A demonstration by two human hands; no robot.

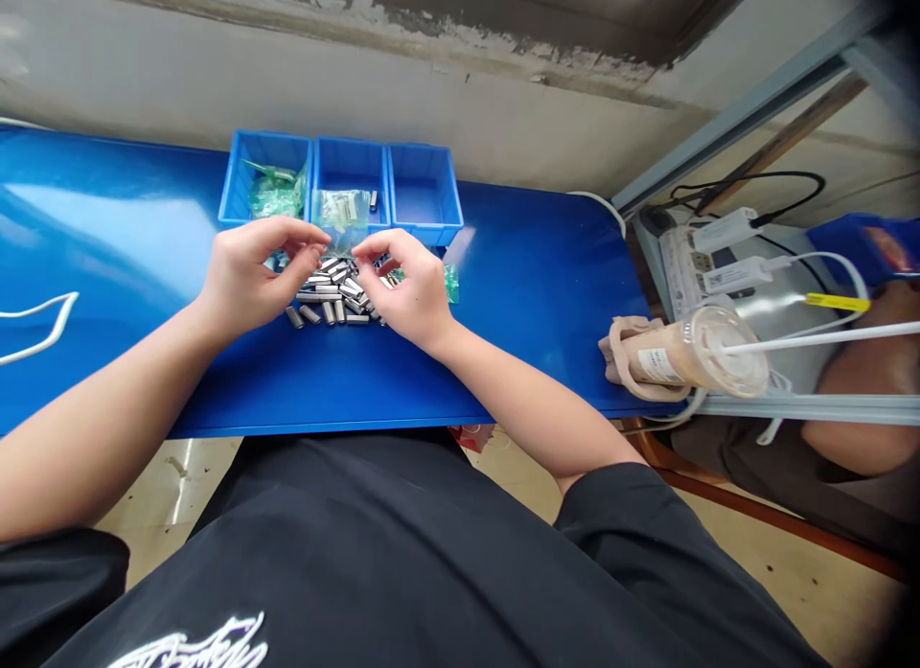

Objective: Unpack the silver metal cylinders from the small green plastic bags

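A heap of small silver metal sleeves point(332, 296) lies on the blue table point(517, 294) in front of me. My left hand point(248, 275) hovers over the heap's left side, thumb and fingers pinched together at the tips. My right hand point(409, 287) rests on the heap's right side, its fingers curled and pinched near the left fingertips. What either pinch holds is too small to make out. A clear plastic bag point(342, 215) with a few parts stands just behind the hands.
Three blue bins point(424, 200) stand in a row at the back; the left one holds green-tinted bags point(277, 194). An iced drink cup point(690, 357) with a straw lies at the table's right edge. A power strip with chargers point(719, 256) sits beyond it. A white cable point(43, 323) crosses the left.
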